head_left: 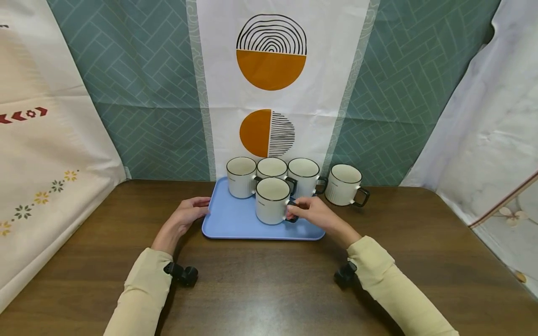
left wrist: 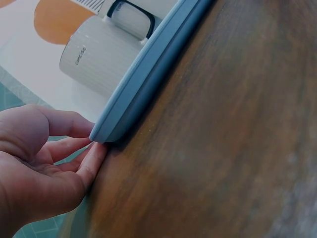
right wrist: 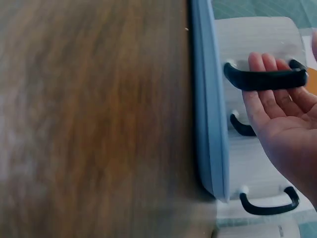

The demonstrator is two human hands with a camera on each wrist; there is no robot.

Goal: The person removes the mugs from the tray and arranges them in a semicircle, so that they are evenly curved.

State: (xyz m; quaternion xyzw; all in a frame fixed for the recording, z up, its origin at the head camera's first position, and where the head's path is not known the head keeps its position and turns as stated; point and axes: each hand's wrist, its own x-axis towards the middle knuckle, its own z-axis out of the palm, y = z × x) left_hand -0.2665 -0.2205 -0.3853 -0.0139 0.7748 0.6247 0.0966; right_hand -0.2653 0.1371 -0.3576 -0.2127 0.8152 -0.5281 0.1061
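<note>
My right hand grips the front mug by its black handle: the fingers pass through the loop, their tips close against the ribbed white wall. That mug stands upright over the middle of the blue tray; I cannot tell whether its base touches. My left hand pinches the tray's left edge, thumb on the rim and fingers lower down, against the side.

Behind the front mug, along the back of the tray, three matching mugs stand upright side by side: the rear-left mug, the rear-middle mug, partly hidden, and the rear-right mug. All have dark rims, and their handles point to my right. The outer mug stands upright on the brown wooden bench, just beside the tray on my right. Past the mugs hangs a white cloth printed with orange and black-lined half circles. My sleeves are pale yellow.
</note>
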